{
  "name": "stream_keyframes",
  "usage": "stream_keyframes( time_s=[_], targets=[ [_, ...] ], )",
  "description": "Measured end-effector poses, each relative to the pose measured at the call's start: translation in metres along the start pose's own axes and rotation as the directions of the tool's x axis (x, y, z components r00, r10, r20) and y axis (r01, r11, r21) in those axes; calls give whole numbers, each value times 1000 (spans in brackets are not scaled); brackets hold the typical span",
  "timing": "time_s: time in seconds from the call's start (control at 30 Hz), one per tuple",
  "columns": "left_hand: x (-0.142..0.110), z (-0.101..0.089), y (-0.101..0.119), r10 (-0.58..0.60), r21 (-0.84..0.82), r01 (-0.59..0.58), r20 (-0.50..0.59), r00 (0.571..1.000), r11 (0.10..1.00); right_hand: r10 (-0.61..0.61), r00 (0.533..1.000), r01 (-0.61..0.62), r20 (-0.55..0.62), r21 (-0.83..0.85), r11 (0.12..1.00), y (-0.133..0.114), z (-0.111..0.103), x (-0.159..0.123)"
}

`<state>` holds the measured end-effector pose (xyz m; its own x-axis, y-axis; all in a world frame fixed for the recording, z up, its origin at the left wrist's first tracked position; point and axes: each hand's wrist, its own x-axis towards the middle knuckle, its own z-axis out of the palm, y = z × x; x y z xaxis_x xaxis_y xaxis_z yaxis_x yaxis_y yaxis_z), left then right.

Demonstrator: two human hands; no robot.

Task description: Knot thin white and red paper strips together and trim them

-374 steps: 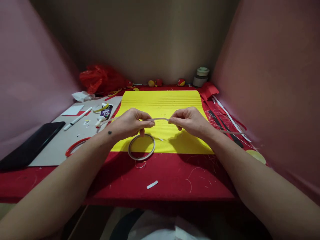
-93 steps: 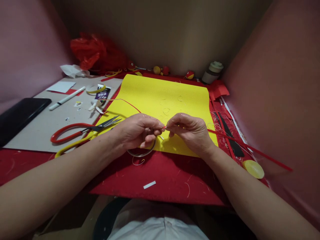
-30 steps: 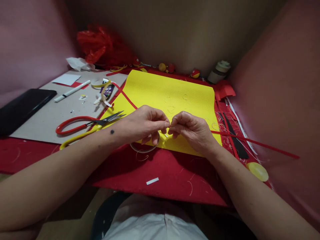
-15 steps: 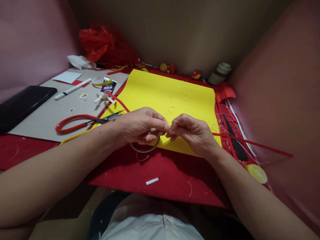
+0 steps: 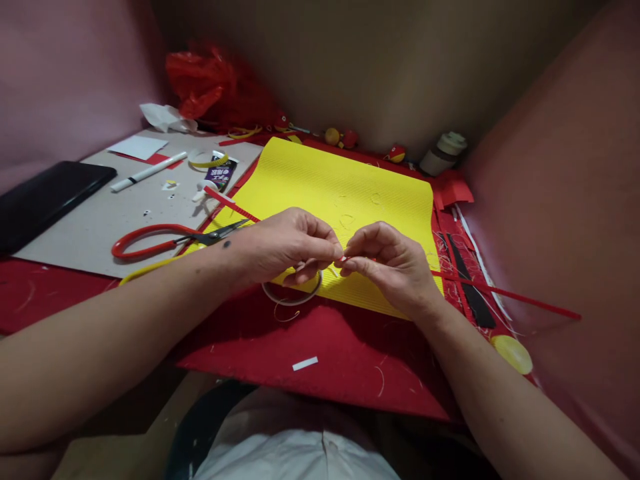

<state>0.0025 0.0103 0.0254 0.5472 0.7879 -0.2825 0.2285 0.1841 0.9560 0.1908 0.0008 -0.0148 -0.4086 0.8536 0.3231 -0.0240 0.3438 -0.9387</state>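
My left hand (image 5: pixel 300 247) and my right hand (image 5: pixel 387 267) meet fingertip to fingertip above a yellow corrugated sheet (image 5: pixel 345 180). Both are closed in a pinch on a thin red paper strip (image 5: pixel 510 293), which runs out past my right wrist to the right. Another ridged red length (image 5: pixel 230 203) emerges behind my left hand toward the upper left; whether the two are one piece is hidden. Under my left hand lies a ring-shaped roll (image 5: pixel 295 300), partly covered. Red-handled scissors (image 5: pixel 150 243) rest beside my left wrist, blades pointing right.
On the grey board (image 5: pixel 95 240) lie a black phone-like slab (image 5: pixel 55 200), a white pen (image 5: pixel 149 173) and a purple packet (image 5: pixel 220 172). A red plastic bag (image 5: pixel 215 87) sits behind. At the right are a lidded jar (image 5: pixel 444 153) and a yellow disc (image 5: pixel 511 354). A white scrap (image 5: pixel 305 364) lies in front.
My right hand's fingers have opened out slightly from their tighter curl, still pinching at the strip. Both hands stay nearly in place; the view has shifted a little.
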Motion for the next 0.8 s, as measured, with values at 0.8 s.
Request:
stream_keyframes(
  time_s=[0.8],
  targets=[
    [1,-3,-12,742,855,-445,114,660,265,-338,916,171,-213,-556,814,1,2,-2]
  ],
)
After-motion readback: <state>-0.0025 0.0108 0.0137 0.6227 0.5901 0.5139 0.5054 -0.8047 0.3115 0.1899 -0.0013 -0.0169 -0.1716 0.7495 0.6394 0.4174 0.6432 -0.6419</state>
